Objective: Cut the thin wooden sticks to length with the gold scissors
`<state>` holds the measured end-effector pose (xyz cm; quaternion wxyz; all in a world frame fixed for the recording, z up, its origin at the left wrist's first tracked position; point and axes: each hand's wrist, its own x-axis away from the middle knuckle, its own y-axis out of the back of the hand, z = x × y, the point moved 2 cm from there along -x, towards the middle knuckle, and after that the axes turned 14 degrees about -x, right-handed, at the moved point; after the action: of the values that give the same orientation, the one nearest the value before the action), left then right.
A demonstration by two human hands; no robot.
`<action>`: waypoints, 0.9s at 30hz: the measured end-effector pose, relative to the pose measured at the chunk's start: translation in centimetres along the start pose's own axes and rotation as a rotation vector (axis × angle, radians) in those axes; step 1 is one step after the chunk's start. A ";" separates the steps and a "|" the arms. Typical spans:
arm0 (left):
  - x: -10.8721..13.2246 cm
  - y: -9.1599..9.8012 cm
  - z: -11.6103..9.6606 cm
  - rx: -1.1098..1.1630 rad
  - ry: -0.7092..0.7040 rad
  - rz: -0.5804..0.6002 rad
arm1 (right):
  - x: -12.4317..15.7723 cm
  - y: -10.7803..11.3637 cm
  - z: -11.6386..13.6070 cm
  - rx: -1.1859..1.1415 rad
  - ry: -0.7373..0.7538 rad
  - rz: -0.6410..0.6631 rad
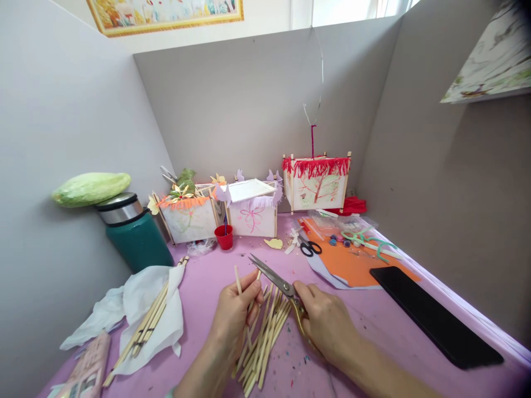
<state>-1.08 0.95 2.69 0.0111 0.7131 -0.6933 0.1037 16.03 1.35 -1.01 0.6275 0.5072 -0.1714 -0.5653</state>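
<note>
1. Left hand (244, 301) is clamped on a couple of sticks (238, 279), upper ends poking up past the fingers. Gripping below the ends probably leaves room for a blade.
2. Right hand (327, 318) is wrapped around the handles of the gold scissors (271, 273), blades aimed left and far, just above the left fingers. Likely angled so the edge meets stick ends, not skin. Can't tell whether a blade touches a stick.
3. Hands are apart; scissors span the gap.
4. Loose pile (267, 342) lies near, between the forearms, so probably an easy reach for either hand.
5. Banded sticks (154, 320) sit left on tissue (166, 279); presumably that keeps them from mixing with the pile.
6. Black scissors (311, 249) lie far right of the hands, at the left side of the orange sheet (357, 271). Looks like a spare pair, parked.
7. Three decorated boxes (253, 221) line the far divider (249, 110), likely out of elbow range.
8. Gourd (91, 189) rests on the bottle (139, 237), far left, sharing its footprint.
</note>
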 end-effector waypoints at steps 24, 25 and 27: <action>-0.1 0.0 0.0 -0.052 -0.013 0.035 | 0.1 0.4 0.1 -0.028 0.030 -0.048; -0.1 0.1 0.1 -0.052 -0.016 0.025 | 0.1 0.4 0.1 -0.033 0.028 -0.044; -0.1 0.3 0.2 -0.067 -0.027 0.002 | 0.1 0.4 0.0 -0.037 0.022 -0.028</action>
<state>-1.34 0.99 2.47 0.0258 0.7129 -0.6972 0.0709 16.22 1.16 -0.74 0.6307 0.5042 -0.1469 -0.5714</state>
